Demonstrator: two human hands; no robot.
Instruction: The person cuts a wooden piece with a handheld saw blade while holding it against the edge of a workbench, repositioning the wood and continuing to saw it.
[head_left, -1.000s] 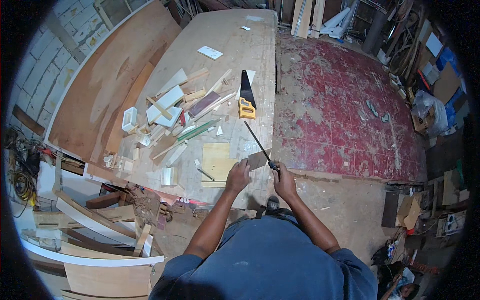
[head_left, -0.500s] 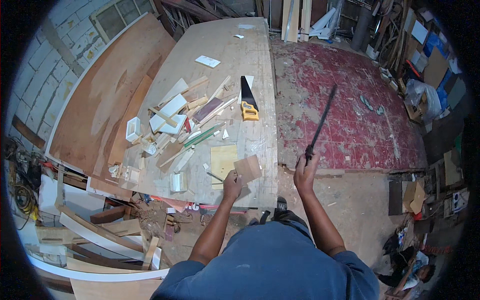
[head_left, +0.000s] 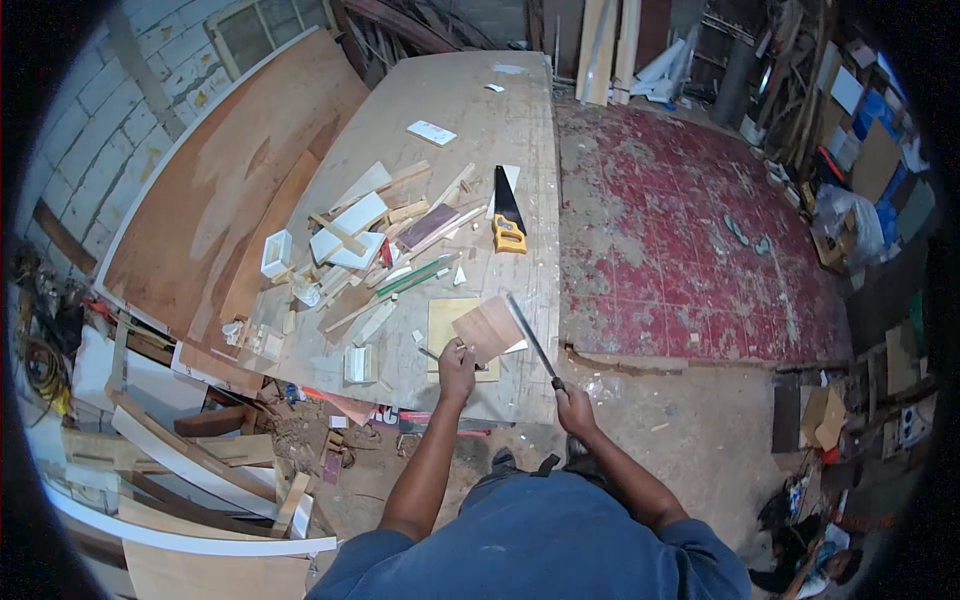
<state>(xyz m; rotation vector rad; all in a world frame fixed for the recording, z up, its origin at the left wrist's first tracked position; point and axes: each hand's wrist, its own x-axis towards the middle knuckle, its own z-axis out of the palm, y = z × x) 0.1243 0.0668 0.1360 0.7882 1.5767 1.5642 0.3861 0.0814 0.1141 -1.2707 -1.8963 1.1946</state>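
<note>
My left hand (head_left: 457, 368) grips a thin, square piece of plywood (head_left: 488, 328) by its near left corner, over the near end of the workbench (head_left: 510, 400). In my right hand (head_left: 576, 410) is a long, narrow file (head_left: 533, 338), held by its dark handle. The blade slants along the right edge of the plywood piece; whether they touch I cannot tell. A paler square board (head_left: 447, 325) lies under the plywood, partly covered by it and my left hand. Beyond lies a handsaw (head_left: 507, 215) with a yellow handle, flat on the bench.
Wood strips and offcuts (head_left: 400, 260) are heaped on the bench's left half, with a small white box (head_left: 277, 253) beside them. A large plywood sheet (head_left: 220, 180) leans along the left. Scrap boards (head_left: 200, 450) crowd the lower left. A raised red floor (head_left: 690, 240) lies to the right.
My right hand has come down and left, bringing the file from upright over the floor to the plywood's right edge. The plywood has tilted slightly in my left hand.
</note>
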